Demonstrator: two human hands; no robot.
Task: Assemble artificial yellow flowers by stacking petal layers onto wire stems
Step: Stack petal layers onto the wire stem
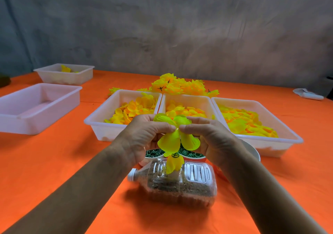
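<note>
A yellow petal layer is held in the air over the table's middle. My left hand pinches it from the left and my right hand pinches it from the right, thumbs meeting at its centre. Below it a smaller yellow petal layer with a green ring on top sits on a stem that stands in a plastic bottle lying on its side and filled with sand. The stem itself is hidden by the petals.
Three white trays of loose yellow petals stand behind my hands, with a heap of finished flowers beyond. Two cups of green parts sit under my hands. Two more white trays are at the left.
</note>
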